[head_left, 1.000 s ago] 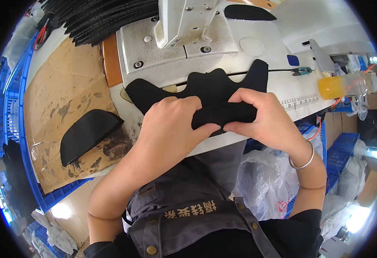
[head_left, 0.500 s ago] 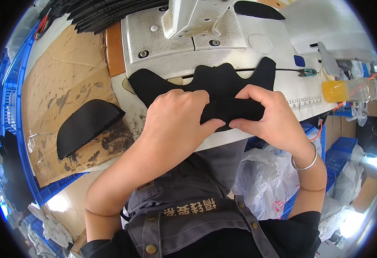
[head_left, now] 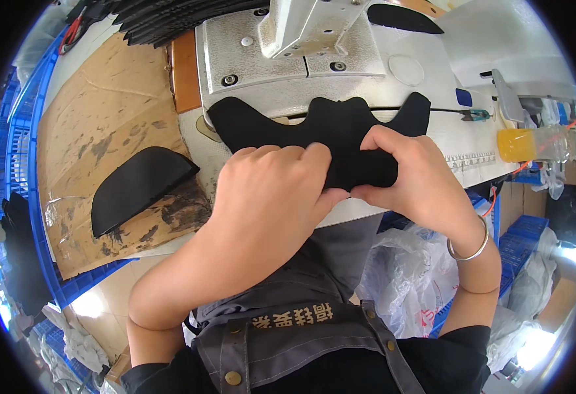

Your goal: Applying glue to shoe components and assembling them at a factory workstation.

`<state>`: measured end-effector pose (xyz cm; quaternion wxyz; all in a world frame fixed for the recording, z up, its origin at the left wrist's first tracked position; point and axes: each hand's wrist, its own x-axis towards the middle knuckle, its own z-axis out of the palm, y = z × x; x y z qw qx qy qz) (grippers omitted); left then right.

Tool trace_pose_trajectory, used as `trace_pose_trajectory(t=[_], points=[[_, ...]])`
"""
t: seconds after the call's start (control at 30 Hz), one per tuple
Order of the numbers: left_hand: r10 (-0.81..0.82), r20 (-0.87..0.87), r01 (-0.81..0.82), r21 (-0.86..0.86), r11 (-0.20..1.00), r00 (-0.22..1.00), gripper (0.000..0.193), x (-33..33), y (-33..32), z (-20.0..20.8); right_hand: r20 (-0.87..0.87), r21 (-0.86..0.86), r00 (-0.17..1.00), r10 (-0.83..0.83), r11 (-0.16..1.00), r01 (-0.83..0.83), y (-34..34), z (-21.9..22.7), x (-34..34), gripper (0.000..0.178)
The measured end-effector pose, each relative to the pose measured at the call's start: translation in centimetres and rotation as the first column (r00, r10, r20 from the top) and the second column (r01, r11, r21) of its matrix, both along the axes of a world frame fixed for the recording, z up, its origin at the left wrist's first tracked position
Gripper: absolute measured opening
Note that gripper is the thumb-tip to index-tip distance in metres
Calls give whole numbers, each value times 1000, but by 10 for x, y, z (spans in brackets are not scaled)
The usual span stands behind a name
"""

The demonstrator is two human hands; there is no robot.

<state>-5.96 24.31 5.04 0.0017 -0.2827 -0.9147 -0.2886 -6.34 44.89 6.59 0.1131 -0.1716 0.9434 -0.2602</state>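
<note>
A black fabric piece point(head_left: 344, 125) with a wavy far edge lies on the white sewing machine bed, and its near edge is folded up. My left hand point(head_left: 271, 180) grips the left part of that near edge, fingers curled over the top, thumb below. On the right, my right hand point(head_left: 416, 174) pinches the same edge between thumb and fingers. Both thumbs nearly meet at the middle of the edge. My palms hide part of the fold. A half-moon black piece point(head_left: 140, 190) rests on the cardboard to my left.
Beyond the fabric stands the white sewing machine point(head_left: 294, 46). Stained cardboard point(head_left: 104, 98) covers the left side. Thread snips point(head_left: 475, 115), a bottle of yellow liquid point(head_left: 518, 144) and another black piece point(head_left: 403, 20) are at the right and far side. Clear plastic bags point(head_left: 406, 269) hang below the table edge.
My left hand has shifted slightly right along the fabric's near edge, its thumb now closer to the right thumb. The whole view has moved a little; both hands keep their hold.
</note>
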Motion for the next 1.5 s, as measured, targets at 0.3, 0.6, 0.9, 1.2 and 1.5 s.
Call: trace_pose_trajectory(t=[0.3,0.6,0.9,1.2,1.5], points=[[-8,236,-15,94,995,972,23,-15,-25,0,32,21,999,-4,1000,3,-1,5,-2,39],[-3,290,-28,103,994,957,23,-21,-28,-6,63,45,998,-32,999,29,-4,6,-3,41],[-7,281,-21,98,995,960,22,-20,-29,-7,90,58,995,-49,997,44,-4,5,-4,42],[73,30,-73,-6,997,997,23,0,-22,-8,28,21,1000,-13,1000,13,-3,5,-3,41],[251,-249,-302,-193,933,935,55,18,-13,-11,175,84,979,-106,992,93,-4,10,-5,42]])
